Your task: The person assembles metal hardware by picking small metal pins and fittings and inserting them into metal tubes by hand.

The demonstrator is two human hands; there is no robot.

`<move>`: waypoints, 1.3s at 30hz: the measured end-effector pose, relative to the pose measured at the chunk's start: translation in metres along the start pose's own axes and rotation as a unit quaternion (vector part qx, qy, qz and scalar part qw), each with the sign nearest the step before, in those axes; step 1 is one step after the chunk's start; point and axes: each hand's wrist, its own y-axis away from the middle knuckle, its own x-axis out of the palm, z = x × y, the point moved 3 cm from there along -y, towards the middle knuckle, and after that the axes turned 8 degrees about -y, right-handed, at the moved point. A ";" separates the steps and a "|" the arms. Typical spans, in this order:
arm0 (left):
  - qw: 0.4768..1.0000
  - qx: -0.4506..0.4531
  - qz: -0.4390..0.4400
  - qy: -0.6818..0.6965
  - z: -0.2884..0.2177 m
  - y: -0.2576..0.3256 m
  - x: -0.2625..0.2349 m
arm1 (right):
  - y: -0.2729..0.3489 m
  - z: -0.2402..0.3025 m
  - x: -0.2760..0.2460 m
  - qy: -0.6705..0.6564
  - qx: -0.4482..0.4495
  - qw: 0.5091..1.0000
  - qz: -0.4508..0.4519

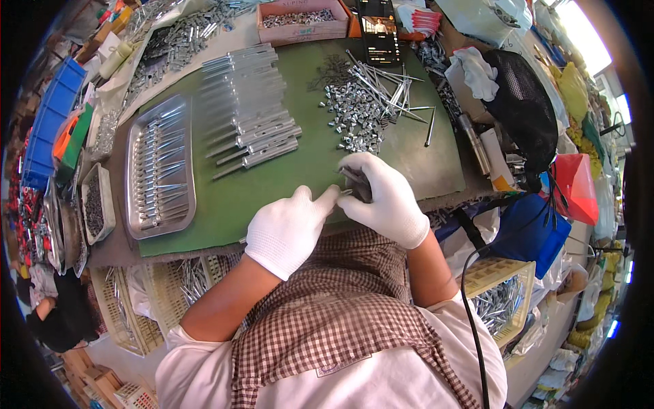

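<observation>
Both my hands wear white knit gloves and meet over the front edge of a green mat [300, 88]. My right hand [390, 203] is closed round dark, thin metal pieces [357, 183], partly hidden by its fingers. Thumb and forefinger of my left hand [285, 230] pinch beside them; whatever lies between those fingertips is too small to make out. Beyond my right hand lies a heap of short silver sleeves [354, 112], with long pointed metal rods [403, 95] and dark wire-like pieces [330, 70] around it. Metal rods with thicker sleeves [262, 140] lie in a row to the left.
Left of the row, a metal tray [131, 180] holds pointed rod assemblies. A phone [380, 37] and a pink box of small parts [303, 33] stand at the back. Crates [514, 307] of metal parts sit below the table edge. A black cable [475, 327] runs down past my right arm.
</observation>
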 end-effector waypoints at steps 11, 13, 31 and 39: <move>1.000 -0.001 0.017 -0.013 -0.004 -0.001 -0.004 | -0.007 -0.027 0.032 -0.651 0.048 0.744 -0.139; 1.000 -0.002 0.022 -0.011 -0.002 -0.001 -0.004 | -0.004 -0.028 0.034 -0.653 0.043 0.744 -0.136; 0.999 0.024 -0.024 -0.002 -0.007 -0.017 -0.001 | 0.006 -0.030 0.023 -0.609 0.066 0.771 -0.175; 0.999 0.019 -0.040 0.022 -0.001 -0.013 0.007 | 0.025 -0.012 -0.001 0.125 -0.018 0.991 -0.046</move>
